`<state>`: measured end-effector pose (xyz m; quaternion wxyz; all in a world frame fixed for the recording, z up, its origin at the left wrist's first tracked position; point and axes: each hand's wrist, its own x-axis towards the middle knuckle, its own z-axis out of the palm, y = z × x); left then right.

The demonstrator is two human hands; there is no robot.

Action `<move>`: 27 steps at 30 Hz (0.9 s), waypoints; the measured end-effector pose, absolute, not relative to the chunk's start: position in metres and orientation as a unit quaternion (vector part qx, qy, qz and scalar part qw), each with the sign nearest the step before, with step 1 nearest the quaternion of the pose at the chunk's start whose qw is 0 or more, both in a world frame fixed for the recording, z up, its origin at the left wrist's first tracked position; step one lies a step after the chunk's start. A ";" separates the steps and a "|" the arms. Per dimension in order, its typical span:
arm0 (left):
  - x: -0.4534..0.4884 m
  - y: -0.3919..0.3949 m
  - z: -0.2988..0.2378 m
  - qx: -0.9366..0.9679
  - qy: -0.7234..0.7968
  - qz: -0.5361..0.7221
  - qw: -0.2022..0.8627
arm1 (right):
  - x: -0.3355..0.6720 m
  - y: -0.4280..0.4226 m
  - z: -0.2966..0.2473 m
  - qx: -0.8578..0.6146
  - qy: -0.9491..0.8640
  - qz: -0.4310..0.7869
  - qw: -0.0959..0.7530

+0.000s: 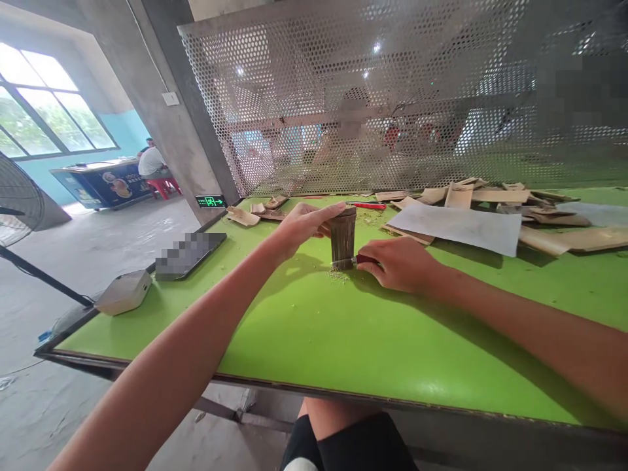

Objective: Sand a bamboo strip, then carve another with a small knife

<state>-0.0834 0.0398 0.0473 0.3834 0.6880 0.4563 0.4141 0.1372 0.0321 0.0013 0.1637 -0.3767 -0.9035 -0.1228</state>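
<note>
A short brown cylinder (342, 237), like a section of bamboo, stands upright on the green table (314, 327). My left hand (303, 224) rests on its top rim, fingers stretched over it and thumb at the side, steadying it. My right hand (398, 263) is closed around a small knife with a red handle (360, 260). Its blade lies against the base of the cylinder. Fine shavings (337, 275) lie on the table at the cylinder's foot.
Flat tan pieces (495, 196) and a grey sheet (458, 226) are piled at the back right, more curved pieces (260, 212) at the back left. A red pen (367, 205), a phone (189, 255) and a white box (123, 292) lie about. A perforated metal screen (392, 98) stands behind the table.
</note>
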 end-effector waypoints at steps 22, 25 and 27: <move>-0.084 0.041 0.046 0.702 0.448 0.413 0.369 | 0.143 0.035 -0.001 -0.375 -0.900 -0.121 0.184; -0.084 0.041 0.046 0.701 0.448 0.414 0.370 | 0.145 0.036 -0.002 -0.367 -0.904 -0.120 0.183; -0.084 0.041 0.046 0.701 0.444 0.416 0.373 | 0.146 0.038 -0.002 -0.369 -0.894 -0.126 0.220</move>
